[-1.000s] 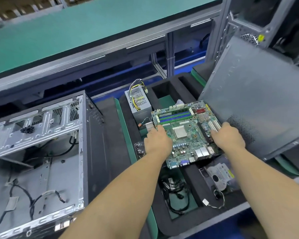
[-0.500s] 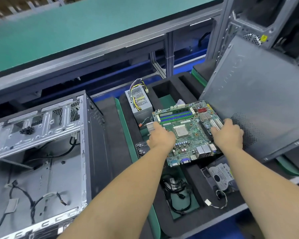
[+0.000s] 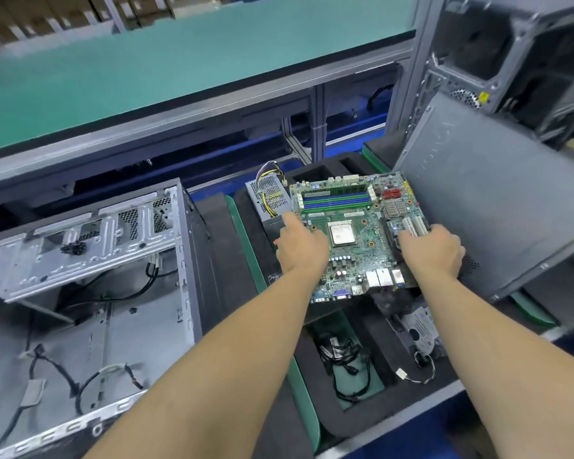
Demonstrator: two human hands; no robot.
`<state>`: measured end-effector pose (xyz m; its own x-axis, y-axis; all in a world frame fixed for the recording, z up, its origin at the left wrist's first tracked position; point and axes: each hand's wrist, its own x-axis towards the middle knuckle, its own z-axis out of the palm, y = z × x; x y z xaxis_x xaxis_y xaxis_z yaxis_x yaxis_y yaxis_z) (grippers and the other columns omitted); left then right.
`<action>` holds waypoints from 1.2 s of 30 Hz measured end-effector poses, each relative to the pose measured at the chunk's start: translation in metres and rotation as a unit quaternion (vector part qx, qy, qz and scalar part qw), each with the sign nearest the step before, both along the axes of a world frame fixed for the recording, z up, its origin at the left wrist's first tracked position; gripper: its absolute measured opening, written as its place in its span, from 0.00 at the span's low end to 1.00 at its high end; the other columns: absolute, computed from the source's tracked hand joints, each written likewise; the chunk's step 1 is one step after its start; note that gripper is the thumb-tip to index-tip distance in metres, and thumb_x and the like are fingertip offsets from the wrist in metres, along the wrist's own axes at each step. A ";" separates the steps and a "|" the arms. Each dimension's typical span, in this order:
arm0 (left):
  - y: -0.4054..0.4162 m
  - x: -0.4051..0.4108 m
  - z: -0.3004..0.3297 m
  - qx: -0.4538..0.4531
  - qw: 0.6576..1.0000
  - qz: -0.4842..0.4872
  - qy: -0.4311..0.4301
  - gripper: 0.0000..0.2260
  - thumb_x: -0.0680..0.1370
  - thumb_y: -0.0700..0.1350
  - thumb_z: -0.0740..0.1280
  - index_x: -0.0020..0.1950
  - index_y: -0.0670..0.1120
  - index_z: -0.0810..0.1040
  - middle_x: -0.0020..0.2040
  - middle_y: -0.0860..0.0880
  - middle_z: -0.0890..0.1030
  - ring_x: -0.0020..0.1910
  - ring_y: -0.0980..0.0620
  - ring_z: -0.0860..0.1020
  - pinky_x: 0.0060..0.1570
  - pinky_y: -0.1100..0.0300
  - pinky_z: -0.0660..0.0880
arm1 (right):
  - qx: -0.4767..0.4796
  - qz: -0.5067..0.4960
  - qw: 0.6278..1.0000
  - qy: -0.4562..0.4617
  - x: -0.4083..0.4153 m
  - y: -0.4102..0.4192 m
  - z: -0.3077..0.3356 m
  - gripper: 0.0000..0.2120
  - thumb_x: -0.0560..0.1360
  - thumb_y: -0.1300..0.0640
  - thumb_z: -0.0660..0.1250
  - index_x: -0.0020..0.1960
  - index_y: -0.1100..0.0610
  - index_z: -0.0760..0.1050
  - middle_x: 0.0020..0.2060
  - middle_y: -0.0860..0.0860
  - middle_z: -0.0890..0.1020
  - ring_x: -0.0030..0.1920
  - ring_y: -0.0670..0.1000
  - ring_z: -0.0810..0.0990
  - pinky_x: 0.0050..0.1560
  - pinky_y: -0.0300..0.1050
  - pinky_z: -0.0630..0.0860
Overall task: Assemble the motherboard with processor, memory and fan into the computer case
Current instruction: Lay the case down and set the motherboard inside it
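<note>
A green motherboard (image 3: 362, 226), with a square silver processor (image 3: 342, 234) in its socket and blue memory slots (image 3: 335, 202) at the far side, hangs above a black foam tray (image 3: 371, 422). My left hand (image 3: 300, 246) grips the board's left edge. Across from it my right hand (image 3: 433, 250) grips the right edge by the white slots. An open grey computer case (image 3: 90, 293) lies on its side at the left, with loose black cables inside. No fan can be made out.
A grey case side panel (image 3: 497, 207) leans at the right behind the board. The foam tray holds a power supply (image 3: 270, 197), a bundle of black cables (image 3: 345, 359) and a hard drive (image 3: 418, 329). A green-topped bench (image 3: 146, 67) runs across the back.
Both hands have lifted the motherboard up out of the foam tray; it now sits higher and covers the pocket behind it.
</note>
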<state>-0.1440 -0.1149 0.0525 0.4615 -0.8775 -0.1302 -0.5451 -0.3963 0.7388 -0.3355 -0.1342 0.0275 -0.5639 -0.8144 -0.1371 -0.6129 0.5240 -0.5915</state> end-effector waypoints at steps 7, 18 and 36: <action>0.028 0.071 0.048 -0.097 0.994 0.040 0.037 0.12 0.76 0.42 0.63 0.54 0.50 0.61 0.47 0.45 0.77 0.43 0.43 0.78 0.35 0.53 0.71 | -0.049 0.040 0.998 0.015 0.068 0.019 0.051 0.27 0.74 0.41 0.65 0.59 0.63 0.78 0.57 0.63 0.79 0.59 0.66 0.76 0.55 0.55 0.75; 0.127 0.294 0.108 -0.168 0.975 0.146 0.003 0.11 0.77 0.41 0.62 0.54 0.48 0.61 0.38 0.47 0.73 0.30 0.50 0.70 0.26 0.58 0.63 | -0.088 0.206 0.974 0.011 0.289 0.065 0.119 0.25 0.71 0.39 0.68 0.55 0.59 0.70 0.45 0.55 0.75 0.46 0.60 0.75 0.40 0.49 0.69; 0.243 0.383 0.094 0.016 0.966 0.240 -0.093 0.17 0.76 0.54 0.61 0.59 0.44 0.69 0.45 0.48 0.75 0.42 0.46 0.75 0.38 0.55 0.70 | 0.179 0.457 0.869 -0.055 0.341 0.138 0.139 0.26 0.77 0.44 0.67 0.70 0.55 0.68 0.69 0.59 0.73 0.56 0.58 0.77 0.44 0.45 0.67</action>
<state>0.2392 0.1281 0.1470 0.8324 -0.5534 -0.0298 -0.4149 -0.6579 0.6285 0.0055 0.0041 0.1668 0.3293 -0.8095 -0.4861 -0.8199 0.0102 -0.5724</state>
